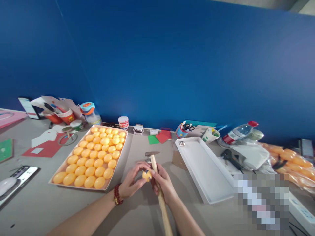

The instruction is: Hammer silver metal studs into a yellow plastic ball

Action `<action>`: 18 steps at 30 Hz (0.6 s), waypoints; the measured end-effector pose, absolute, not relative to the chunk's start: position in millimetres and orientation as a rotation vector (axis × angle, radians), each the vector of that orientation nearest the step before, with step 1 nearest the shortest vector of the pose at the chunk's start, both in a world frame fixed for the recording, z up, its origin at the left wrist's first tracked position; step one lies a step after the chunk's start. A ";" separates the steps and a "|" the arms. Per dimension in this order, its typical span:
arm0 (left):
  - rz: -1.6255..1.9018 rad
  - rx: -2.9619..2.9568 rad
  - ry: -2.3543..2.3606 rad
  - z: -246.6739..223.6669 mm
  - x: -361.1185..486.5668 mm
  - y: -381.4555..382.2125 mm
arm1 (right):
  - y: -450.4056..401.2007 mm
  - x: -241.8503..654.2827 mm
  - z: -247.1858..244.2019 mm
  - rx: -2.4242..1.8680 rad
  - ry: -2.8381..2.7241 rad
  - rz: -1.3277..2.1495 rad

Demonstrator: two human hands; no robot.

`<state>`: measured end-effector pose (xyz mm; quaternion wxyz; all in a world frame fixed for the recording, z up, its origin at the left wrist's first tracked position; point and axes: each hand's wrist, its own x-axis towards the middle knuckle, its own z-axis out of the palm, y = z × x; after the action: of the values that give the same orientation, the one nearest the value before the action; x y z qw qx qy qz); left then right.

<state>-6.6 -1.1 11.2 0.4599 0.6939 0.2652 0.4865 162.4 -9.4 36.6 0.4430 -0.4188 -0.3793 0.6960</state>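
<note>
An orange ball point(147, 175) with dark and shiny marks on it is held between the fingertips of my left hand point(134, 180), which has a red bead bracelet at the wrist. My right hand point(163, 183) is wrapped round the wooden handle of a hammer point(161, 200), and its fingertips are close beside the ball. The hammer's metal head point(152, 153) points away from me. Small shiny pieces point(148, 160) lie just beyond my fingers, partly hidden. To the left, a shallow box point(106, 187) holds several plain orange balls point(90, 171).
A white tray point(209, 170) with one shiny piece point(182, 143) stands on the right. Behind it are a cup with scissors point(182, 131), a paper cup point(211, 135) and a bottle point(237, 133). Bagged orange balls point(292, 160) lie far right; a phone point(21, 178) lies left.
</note>
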 end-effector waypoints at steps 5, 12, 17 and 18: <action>1.197 1.769 0.694 14.1 -7.5 0.4 | -6.8 165.8 32.0 -0.992 -0.949 1.796; 1.297 1.895 0.750 9.2 -3.1 1.2 | -7.1 165.2 33.3 -1.003 -0.858 1.771; 1.287 1.903 0.735 12.2 -5.1 2.7 | -9.2 164.0 36.1 -1.009 -0.863 1.784; 1.278 1.895 0.717 13.2 -6.1 2.7 | -9.2 163.8 36.2 -1.001 -0.875 1.785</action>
<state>-6.1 2.7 13.2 0.3642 0.7367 0.2787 0.4969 163.8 -9.2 36.2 0.4420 -0.4034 -0.3527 0.7194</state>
